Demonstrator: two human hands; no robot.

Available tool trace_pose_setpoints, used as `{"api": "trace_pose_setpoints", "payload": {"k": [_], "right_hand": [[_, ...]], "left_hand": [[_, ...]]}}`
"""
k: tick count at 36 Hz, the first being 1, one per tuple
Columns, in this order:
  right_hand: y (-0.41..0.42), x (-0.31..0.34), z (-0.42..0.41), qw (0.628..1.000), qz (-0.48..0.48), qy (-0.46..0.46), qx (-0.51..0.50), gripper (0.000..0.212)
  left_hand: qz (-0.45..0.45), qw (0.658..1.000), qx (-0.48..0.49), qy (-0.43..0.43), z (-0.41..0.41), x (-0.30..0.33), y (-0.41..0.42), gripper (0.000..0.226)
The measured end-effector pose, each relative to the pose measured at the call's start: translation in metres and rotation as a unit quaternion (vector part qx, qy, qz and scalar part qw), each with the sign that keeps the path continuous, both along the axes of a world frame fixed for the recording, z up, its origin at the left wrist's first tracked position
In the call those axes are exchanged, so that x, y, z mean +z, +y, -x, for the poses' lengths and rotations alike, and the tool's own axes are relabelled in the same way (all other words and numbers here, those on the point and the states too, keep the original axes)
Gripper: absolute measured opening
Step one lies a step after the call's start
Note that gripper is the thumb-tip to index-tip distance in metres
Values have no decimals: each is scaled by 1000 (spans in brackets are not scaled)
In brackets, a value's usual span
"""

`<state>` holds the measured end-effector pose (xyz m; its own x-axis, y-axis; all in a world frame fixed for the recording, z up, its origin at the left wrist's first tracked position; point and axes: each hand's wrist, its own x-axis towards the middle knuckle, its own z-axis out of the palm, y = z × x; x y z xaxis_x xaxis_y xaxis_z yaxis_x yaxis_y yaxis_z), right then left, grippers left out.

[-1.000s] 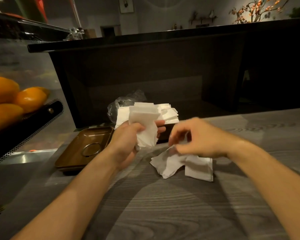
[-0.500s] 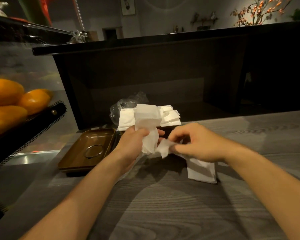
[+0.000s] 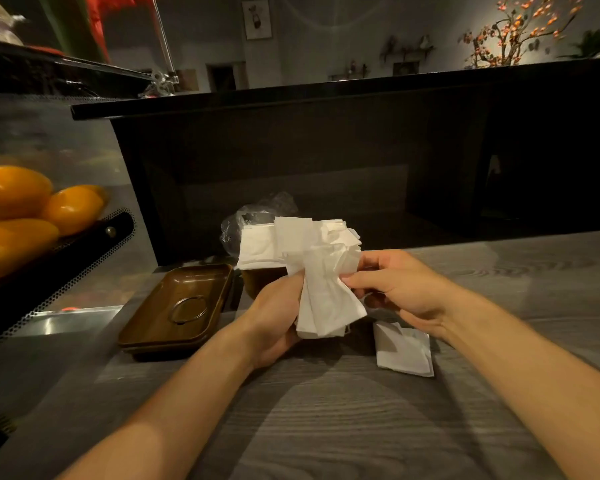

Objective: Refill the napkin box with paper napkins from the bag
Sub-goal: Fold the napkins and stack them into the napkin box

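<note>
My left hand (image 3: pixel 274 317) grips a bunch of white paper napkins (image 3: pixel 323 292) held upright above the table. My right hand (image 3: pixel 399 289) pinches the right side of the same bunch. Behind them the brown napkin box (image 3: pixel 257 280) stands mostly hidden, with a pile of white napkins (image 3: pixel 257 247) resting on top of it. A crumpled clear plastic bag (image 3: pixel 253 213) lies behind the pile. One loose napkin (image 3: pixel 404 351) lies flat on the grey wood table, below my right wrist.
The brown box lid (image 3: pixel 177 310) with a metal ring lies upturned left of the box. A black perforated tray (image 3: pixel 66 268) of oranges (image 3: pixel 70 209) juts in from the left. A dark counter wall (image 3: pixel 326 150) rises behind the table (image 3: pixel 326 427).
My right hand lifted a napkin off the table and brought it against the bunch in my left hand. One napkin stays on the table.
</note>
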<state>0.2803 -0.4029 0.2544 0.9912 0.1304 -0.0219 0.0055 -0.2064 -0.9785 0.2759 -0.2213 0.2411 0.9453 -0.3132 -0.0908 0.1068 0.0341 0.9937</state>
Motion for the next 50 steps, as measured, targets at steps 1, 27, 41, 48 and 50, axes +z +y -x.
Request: {"api": "trace_pose_setpoints", "payload": {"k": [1,27,41,48,50], "right_hand": [[0,-1,-1,1000,-5,0,-4,19],[4,-1,2,990,55,-127,18,19],[-23,20,23,840,489,9,235,24],[-33,15,15,893,403,-67,192,12],[-35,17,13,909,372,-71,173,9]], "left_hand": [[-2,1000,-8,1,0,0,0,23],[-93,992,-84,-27,4,3,-1,23],[-118,992,-10,-37,-2,-2,-1,30],[-132,991,-1,-39,-1,-2,-3,33],[-128,991,9,-36,-1,-2,-3,29]]}}
